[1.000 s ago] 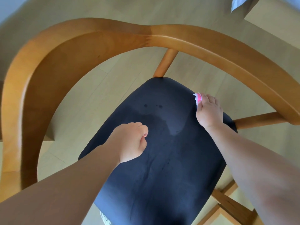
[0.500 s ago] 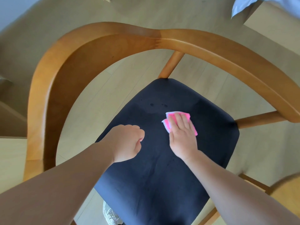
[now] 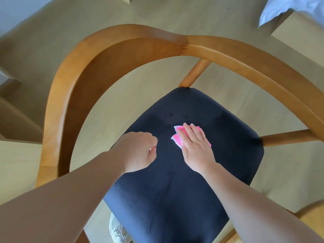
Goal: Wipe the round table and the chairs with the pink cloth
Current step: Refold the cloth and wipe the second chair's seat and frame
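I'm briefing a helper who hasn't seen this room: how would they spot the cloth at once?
Find the wooden armchair with the curved backrest, then its dark navy seat cushion. Near the middle of it, the right hand presses flat on a small folded pink cloth, the only bright thing there.

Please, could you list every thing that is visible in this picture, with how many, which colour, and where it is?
chair frame: 1, orange-brown wood, curved backrest arching round the seat, with rails reaching under it
chair seat: 1, dark navy cushion, centre, a few dark spots near its far edge
pink cloth: 1, pink with a pale edge, flat on the seat under the right hand
floor: 1, light beige, beneath the chair
shoe: 1, whitish mesh, bottom edge, beside the seat
pale blue fabric: 1, top right corner
left hand: 1, fingers curled, holds nothing, over the seat's left part
right hand: 1, fingers straight, presses the cloth
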A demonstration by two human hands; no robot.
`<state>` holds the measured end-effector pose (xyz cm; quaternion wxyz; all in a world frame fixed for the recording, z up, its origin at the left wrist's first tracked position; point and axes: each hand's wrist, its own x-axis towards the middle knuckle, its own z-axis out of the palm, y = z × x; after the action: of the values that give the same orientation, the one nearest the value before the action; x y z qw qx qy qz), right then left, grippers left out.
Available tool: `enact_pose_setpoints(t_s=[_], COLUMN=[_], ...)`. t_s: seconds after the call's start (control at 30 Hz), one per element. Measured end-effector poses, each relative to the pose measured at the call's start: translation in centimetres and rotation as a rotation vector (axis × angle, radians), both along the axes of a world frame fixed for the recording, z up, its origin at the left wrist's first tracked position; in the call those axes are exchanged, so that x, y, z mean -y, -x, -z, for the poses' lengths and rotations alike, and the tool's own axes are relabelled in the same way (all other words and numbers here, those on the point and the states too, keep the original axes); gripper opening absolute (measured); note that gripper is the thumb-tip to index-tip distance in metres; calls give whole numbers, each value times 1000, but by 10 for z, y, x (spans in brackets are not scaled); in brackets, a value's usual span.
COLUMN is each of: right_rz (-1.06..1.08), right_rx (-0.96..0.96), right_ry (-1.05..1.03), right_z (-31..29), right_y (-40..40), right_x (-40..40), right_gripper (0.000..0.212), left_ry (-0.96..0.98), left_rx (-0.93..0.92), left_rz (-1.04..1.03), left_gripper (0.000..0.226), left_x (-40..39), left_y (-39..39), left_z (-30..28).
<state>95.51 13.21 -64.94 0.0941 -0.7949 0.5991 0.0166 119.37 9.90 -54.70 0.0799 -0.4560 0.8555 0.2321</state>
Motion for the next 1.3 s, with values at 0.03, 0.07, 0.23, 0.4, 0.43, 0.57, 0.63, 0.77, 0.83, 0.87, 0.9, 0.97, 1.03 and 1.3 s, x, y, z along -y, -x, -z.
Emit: enact_pose_setpoints(t_s=[0.03,0.07,0.23,0.4,0.43,0.57,0.63,0.77,0.83,0.87,0.9,0.97,1.03,1.3], right_rz=[-4,-5,79,246,304,507,524,525,459,415,375,290,182,-215], right_rx=[-6,-15,-54,7,37,132,152,168,146,134,126,100,39,31], right_ry=[7,11,-4,-7,-26,-129,-152,-111,-50,-16,9,41,53,-59], right_z=[1,1,1,3,5,10,11,13,13,13,11,6,0,-3], right_y=[2,4,23,56,61,72,73,69,65,62,58,45,24,-82], right_x=[4,9,53,112,122,151,156,150,141,136,131,119,107,48], right_gripper=[52,52,56,54,51,46,45,46,47,48,48,50,55,53], left_ry=[-1,-2,-3,-16,-24,-44,-42,-49,-47,-49,-52,-59,-65,-90], left_rx=[-3,-7,-7,-7,-6,-17,-23,-29,-23,-20,-17,-5,25,133], left_rz=[-5,-9,-21,-72,-81,-113,-118,-110,-94,-81,-65,-31,-23,-10], left_gripper=[19,19,16,15,15,15,15,14,15,16,17,18,18,32], left_x=[0,0,3,11,11,10,10,9,9,9,8,5,4,-6], left_y=[0,0,0,-4,-4,-5,-5,-7,-10,-11,-13,-15,-18,-38], left_z=[1,1,5,10,11,17,18,16,15,13,12,8,5,-6])
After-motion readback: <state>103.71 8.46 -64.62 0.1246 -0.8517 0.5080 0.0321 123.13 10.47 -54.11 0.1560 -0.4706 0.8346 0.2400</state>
